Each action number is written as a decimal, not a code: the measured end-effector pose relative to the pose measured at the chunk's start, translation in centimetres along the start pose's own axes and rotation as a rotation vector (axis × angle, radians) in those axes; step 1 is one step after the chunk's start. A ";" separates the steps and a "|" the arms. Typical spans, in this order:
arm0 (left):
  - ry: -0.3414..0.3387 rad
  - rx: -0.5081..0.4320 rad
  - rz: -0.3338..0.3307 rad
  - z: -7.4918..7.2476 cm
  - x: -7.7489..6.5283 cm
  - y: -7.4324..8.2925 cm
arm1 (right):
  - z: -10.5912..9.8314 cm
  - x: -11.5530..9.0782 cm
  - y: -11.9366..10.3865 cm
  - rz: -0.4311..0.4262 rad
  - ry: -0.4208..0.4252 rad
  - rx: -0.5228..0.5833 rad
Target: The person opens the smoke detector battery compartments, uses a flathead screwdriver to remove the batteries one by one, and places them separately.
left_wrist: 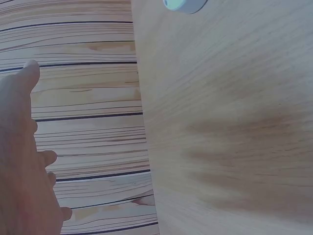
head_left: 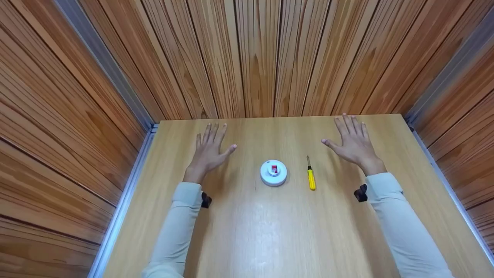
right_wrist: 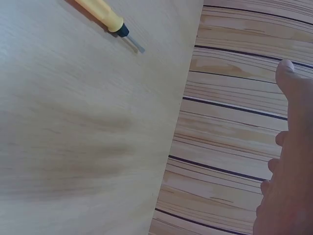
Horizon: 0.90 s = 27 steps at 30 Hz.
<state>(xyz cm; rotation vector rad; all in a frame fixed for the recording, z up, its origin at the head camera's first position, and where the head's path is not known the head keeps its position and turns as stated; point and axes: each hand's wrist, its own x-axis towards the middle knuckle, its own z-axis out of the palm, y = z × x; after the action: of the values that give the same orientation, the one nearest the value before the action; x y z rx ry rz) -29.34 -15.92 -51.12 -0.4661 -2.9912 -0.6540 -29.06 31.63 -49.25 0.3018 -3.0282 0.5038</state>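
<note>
Hovering spread wide and empty, left hand (head_left: 209,154) and right hand (head_left: 353,146) flank white disc (head_left: 273,177) and screwdriver (head_left: 311,177) — reach inward gently.

Glary tabletop (head_left: 254,231) seems passable nearside; disc (head_left: 273,175) and screwdriver (head_left: 311,178) obstruct beyond.

A round white device (head_left: 273,180) lies flat and face up on the bench (head_left: 231,231), between the left fingers (head_left: 221,134) and the right fingers (head_left: 349,125), apart from both and closer to the person than either set of fingertips. At its middle is a raised white ring with a small red part (head_left: 274,168) inside. A slotted screwdriver (head_left: 311,180), with a yellow handle, black collar and bare metal shaft, lies between the device and the right fingers, near each. Its blade points away from the person, angled slightly toward the left fingers' side.
</note>
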 end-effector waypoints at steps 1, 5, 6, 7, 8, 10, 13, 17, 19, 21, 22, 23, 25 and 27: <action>0.003 -0.002 0.000 0.1 0.0 0.1 | 0.1 0.0 -0.1 -0.002 0.003 0.003; 0.011 -0.011 0.008 0.3 0.0 0.5 | 0.5 -0.1 -0.3 -0.009 0.009 0.022; 0.014 -0.014 0.013 0.5 0.0 0.6 | 0.7 -0.2 -0.4 -0.008 0.010 0.026; 0.018 -0.015 0.019 0.6 0.0 0.7 | 0.9 -0.2 -0.5 -0.007 0.012 0.031; 0.023 -0.017 0.025 0.7 0.0 0.8 | 1.0 -0.3 -0.5 -0.007 0.015 0.035; 0.036 -0.014 0.037 1.0 0.0 1.0 | 1.3 -0.3 -0.8 -0.010 0.022 0.046; 0.052 -0.014 0.047 1.3 0.0 1.3 | 1.6 -0.3 -1.2 -0.024 0.039 0.062; 0.064 -0.030 0.052 1.8 -0.1 1.8 | 2.1 -0.4 -1.7 -0.040 0.061 0.084; 0.069 -0.040 0.050 2.1 -0.2 2.1 | 2.4 -0.4 -1.9 -0.046 0.068 0.095; 0.074 -0.045 0.050 2.5 -0.4 2.3 | 2.6 -0.4 -2.2 -0.051 0.068 0.103; 0.076 -0.050 0.050 2.7 -0.4 2.4 | 2.8 -0.4 -2.4 -0.052 0.065 0.107; 0.078 -0.050 0.053 2.8 -0.5 2.5 | 2.9 -0.4 -2.5 -0.053 0.063 0.110; 0.075 -0.047 0.062 3.1 -0.4 2.7 | 3.0 -0.4 -2.9 -0.052 0.058 0.112; 0.083 -0.051 0.075 3.2 -0.3 2.9 | 3.1 -0.2 -3.2 -0.054 0.058 0.114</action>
<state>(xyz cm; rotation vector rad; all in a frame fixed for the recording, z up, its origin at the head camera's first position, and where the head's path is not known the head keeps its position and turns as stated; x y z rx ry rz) -28.10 -12.15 -52.93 -0.5371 -2.8706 -0.7264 -28.24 27.68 -51.15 0.3665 -2.9319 0.6708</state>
